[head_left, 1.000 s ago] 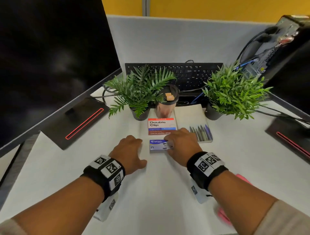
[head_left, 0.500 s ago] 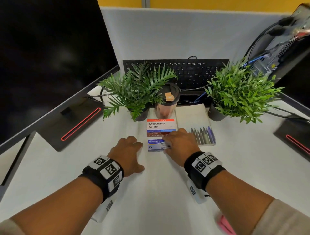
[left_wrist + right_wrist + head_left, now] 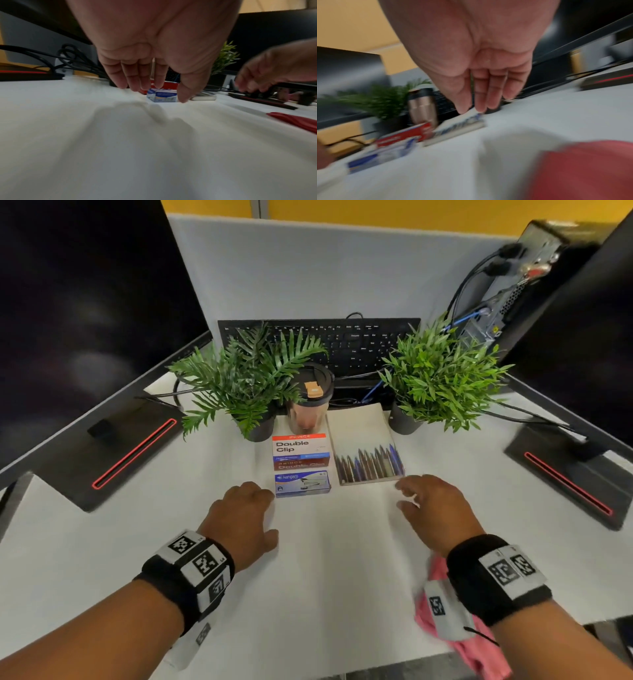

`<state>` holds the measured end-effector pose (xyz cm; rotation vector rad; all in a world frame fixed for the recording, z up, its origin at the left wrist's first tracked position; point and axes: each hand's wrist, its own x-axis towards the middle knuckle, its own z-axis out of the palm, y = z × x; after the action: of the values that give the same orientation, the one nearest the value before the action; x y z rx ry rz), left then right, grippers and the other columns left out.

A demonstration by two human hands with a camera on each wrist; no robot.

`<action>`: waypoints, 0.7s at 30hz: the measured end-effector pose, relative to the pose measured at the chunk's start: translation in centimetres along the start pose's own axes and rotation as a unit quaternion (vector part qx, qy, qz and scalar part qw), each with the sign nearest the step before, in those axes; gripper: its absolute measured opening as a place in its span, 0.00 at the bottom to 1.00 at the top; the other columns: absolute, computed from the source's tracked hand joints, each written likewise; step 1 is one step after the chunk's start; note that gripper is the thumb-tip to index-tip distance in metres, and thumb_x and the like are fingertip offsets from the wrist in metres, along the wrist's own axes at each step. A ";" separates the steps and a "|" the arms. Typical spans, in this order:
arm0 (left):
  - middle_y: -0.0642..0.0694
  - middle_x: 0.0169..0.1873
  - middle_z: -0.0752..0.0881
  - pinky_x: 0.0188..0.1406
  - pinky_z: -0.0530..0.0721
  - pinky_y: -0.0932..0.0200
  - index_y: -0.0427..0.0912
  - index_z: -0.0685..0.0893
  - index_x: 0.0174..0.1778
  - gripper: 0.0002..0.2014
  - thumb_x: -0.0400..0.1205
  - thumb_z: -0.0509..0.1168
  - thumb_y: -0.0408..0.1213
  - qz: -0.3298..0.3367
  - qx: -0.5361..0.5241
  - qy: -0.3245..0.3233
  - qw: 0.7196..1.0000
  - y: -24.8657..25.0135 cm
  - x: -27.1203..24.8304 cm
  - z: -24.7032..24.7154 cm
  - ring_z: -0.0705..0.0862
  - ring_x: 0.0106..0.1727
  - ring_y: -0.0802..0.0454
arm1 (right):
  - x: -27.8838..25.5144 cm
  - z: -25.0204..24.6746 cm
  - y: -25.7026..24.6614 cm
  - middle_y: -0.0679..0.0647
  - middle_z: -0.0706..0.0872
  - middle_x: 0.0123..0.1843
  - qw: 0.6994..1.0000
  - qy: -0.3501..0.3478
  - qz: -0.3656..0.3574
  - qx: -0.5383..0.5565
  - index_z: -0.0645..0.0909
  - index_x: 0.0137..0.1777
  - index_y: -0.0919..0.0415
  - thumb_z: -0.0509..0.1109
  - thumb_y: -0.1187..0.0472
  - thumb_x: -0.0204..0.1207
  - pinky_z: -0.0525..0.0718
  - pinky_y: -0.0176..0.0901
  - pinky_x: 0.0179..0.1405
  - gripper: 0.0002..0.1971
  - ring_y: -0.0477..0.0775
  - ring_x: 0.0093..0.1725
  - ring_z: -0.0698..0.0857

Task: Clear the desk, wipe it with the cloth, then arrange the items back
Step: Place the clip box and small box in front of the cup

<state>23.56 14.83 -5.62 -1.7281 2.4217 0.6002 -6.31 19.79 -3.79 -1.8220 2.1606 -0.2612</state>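
A blue stapler box (image 3: pixel 302 483) lies on the white desk (image 3: pixel 325 570) in front of a red "Double Clip" box (image 3: pixel 300 451). To their right a notebook (image 3: pixel 359 426) carries a clear case of pens (image 3: pixel 369 465). My left hand (image 3: pixel 244 510) hovers just left of the stapler box (image 3: pixel 162 96), fingers (image 3: pixel 135 81) hanging loose and holding nothing. My right hand (image 3: pixel 435 508) is near the pen case's right corner, fingers (image 3: pixel 489 97) relaxed and empty. A pink cloth (image 3: pixel 466 642) lies under my right wrist, and it shows red and blurred (image 3: pixel 583 171) in the right wrist view.
Two potted plants (image 3: pixel 250 385) (image 3: pixel 442 378) flank a copper travel mug (image 3: pixel 310 402). A black keyboard (image 3: pixel 342 344) leans on the back partition. Monitors with red-striped bases (image 3: pixel 126 460) (image 3: pixel 568 481) stand left and right, and a PC tower (image 3: pixel 520 285) with cables at back right.
My right hand has let go of the stapler box and moved right toward the pen case's corner. The left hand has barely shifted.
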 end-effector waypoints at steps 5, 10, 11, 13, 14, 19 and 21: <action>0.51 0.72 0.71 0.70 0.75 0.51 0.51 0.69 0.75 0.27 0.79 0.63 0.51 0.072 -0.021 0.002 0.997 2.7 -2.2 -0.5 0.72 0.71 0.49 | -7.4 -1.4 6.5 0.50 0.85 0.54 0.962 -0.191 0.172 -0.091 0.79 0.53 0.41 0.61 0.47 0.70 0.85 0.50 0.55 0.13 0.52 0.50 0.86; 0.51 0.72 0.71 0.73 0.72 0.51 0.53 0.67 0.76 0.27 0.80 0.62 0.50 0.106 -0.039 -0.063 0.992 5.0 -5.2 0.3 0.72 0.73 0.49 | -10.7 0.1 6.7 0.47 0.85 0.41 0.967 -0.152 0.194 -0.067 0.74 0.41 0.49 0.65 0.49 0.70 0.83 0.46 0.47 0.05 0.53 0.45 0.86; 0.51 0.73 0.71 0.73 0.72 0.51 0.53 0.66 0.76 0.28 0.80 0.63 0.52 0.113 -0.051 -0.085 0.989 5.4 -6.0 0.8 0.72 0.74 0.49 | -11.1 0.2 6.0 0.46 0.83 0.37 0.970 -0.155 0.178 -0.064 0.73 0.36 0.51 0.65 0.51 0.70 0.81 0.44 0.42 0.06 0.53 0.42 0.85; 0.53 0.74 0.69 0.75 0.70 0.54 0.54 0.64 0.78 0.34 0.76 0.66 0.57 0.124 -0.090 -0.122 0.981 6.5 -7.4 1.7 0.71 0.75 0.51 | -11.9 -0.1 3.9 0.47 0.80 0.32 0.979 -0.147 0.138 -0.019 0.71 0.32 0.54 0.67 0.54 0.68 0.75 0.42 0.35 0.09 0.50 0.36 0.81; 0.55 0.74 0.69 0.74 0.70 0.56 0.55 0.63 0.79 0.39 0.73 0.68 0.60 0.123 -0.121 -0.140 0.975 7.2 -8.0 2.1 0.71 0.75 0.53 | -12.3 -0.4 2.9 0.48 0.80 0.31 0.983 -0.142 0.118 0.026 0.72 0.32 0.56 0.69 0.55 0.67 0.75 0.44 0.34 0.09 0.49 0.34 0.80; 0.50 0.61 0.83 0.66 0.82 0.46 0.48 0.75 0.65 0.36 0.63 0.79 0.54 0.064 -0.400 -0.215 0.889 10.1 -8.0 2.5 0.83 0.61 0.52 | -13.7 -2.3 -1.6 0.57 0.92 0.51 0.856 -0.155 0.083 0.487 0.84 0.56 0.56 0.77 0.58 0.67 0.88 0.55 0.51 0.16 0.58 0.51 0.91; 0.39 0.55 0.86 0.62 0.85 0.38 0.38 0.77 0.60 0.27 0.68 0.77 0.39 0.003 -0.520 -0.236 0.821 9.9 -7.2 2.3 0.86 0.55 0.44 | -13.5 -2.0 -1.6 0.56 0.91 0.53 0.848 -0.124 0.085 0.509 0.84 0.58 0.54 0.77 0.55 0.70 0.88 0.57 0.54 0.16 0.59 0.53 0.90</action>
<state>16.57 24.77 -3.00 -1.4593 1.7709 2.3294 -3.46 32.69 0.10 -0.9653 1.4827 -0.8718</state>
